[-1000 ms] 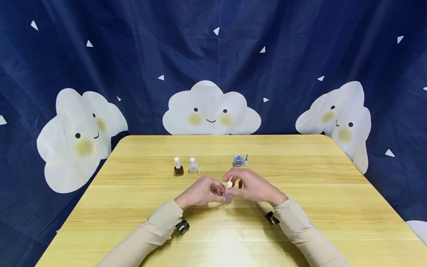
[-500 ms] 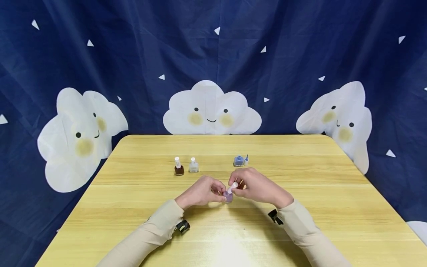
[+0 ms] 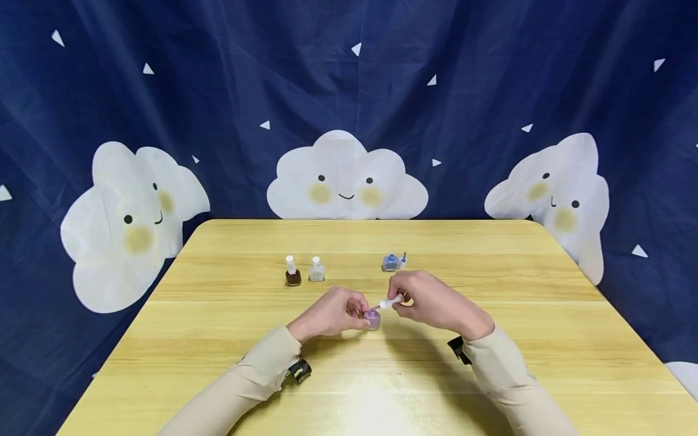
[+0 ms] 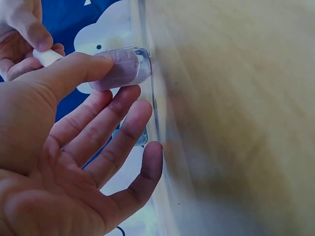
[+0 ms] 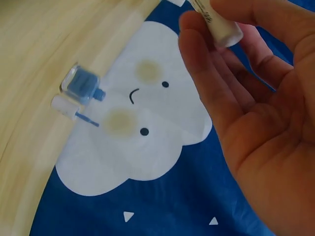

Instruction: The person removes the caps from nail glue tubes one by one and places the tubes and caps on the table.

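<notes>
A small bottle of lilac nail polish (image 3: 373, 321) stands on the table, pinched between thumb and fingers of my left hand (image 3: 332, 312). Its label and clear glass base show in the left wrist view, where the lilac bottle (image 4: 123, 69) is held at its side. My right hand (image 3: 436, 303) pinches the white brush cap (image 3: 391, 301), tilted to the right above the bottle. The lilac brush slants down from the cap to the bottle's mouth; whether its tip is still inside I cannot tell. In the right wrist view the white cap (image 5: 224, 29) sits between thumb and fingers.
Behind my right hand stands an uncapped blue polish bottle (image 3: 391, 263), its white brush cap (image 3: 403, 263) upright beside it, bristles up. Farther left are a capped dark red bottle (image 3: 292, 277) and a capped clear bottle (image 3: 317, 271). A dark blue cloud-print curtain (image 3: 463, 91) hangs behind the table.
My right hand has taken hold of the white cap, tipped it and drawn it up and right, so the brush now shows. My left hand keeps the bottle in place.
</notes>
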A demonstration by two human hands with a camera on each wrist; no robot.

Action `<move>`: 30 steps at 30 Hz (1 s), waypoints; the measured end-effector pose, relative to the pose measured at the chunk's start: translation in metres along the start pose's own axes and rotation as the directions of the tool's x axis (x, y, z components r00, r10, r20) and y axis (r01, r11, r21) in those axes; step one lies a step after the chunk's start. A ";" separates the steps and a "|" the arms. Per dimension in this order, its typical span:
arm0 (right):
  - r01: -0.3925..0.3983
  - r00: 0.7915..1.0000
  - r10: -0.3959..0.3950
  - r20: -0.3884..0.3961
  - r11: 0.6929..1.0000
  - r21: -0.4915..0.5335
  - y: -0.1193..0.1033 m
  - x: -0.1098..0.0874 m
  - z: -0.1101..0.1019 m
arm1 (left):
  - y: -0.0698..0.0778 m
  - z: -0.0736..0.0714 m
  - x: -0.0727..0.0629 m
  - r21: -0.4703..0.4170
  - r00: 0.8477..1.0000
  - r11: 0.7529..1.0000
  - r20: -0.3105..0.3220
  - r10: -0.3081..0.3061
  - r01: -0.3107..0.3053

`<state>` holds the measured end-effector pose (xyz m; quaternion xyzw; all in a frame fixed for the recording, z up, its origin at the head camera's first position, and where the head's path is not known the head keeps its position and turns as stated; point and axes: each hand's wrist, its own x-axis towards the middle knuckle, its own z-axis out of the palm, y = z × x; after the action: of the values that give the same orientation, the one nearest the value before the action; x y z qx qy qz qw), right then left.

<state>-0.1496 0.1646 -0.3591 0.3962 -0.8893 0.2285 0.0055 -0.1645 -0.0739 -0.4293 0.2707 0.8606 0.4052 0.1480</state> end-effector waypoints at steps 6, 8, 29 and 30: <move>-0.032 0.999 0.031 0.032 0.999 0.032 0.006 -0.001 -0.002 | -0.002 0.000 0.000 0.000 1.000 1.000 -0.007 0.006 -0.006; -0.035 0.998 0.033 0.046 0.998 0.044 0.008 -0.001 -0.002 | -0.002 0.000 0.000 0.003 1.000 1.000 -0.011 0.006 -0.006; -0.090 0.983 0.069 0.170 0.989 0.117 0.036 -0.001 0.017 | -0.001 0.000 0.000 0.003 1.000 1.000 -0.008 -0.003 0.003; -0.089 0.983 0.068 0.169 0.989 0.121 0.037 -0.001 0.017 | -0.001 0.000 0.000 0.003 1.000 1.000 -0.008 -0.005 0.005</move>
<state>-0.1720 0.1798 -0.3891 0.3780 -0.8851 0.2516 -0.1024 -0.1648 -0.0742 -0.4299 0.2673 0.8625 0.4044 0.1450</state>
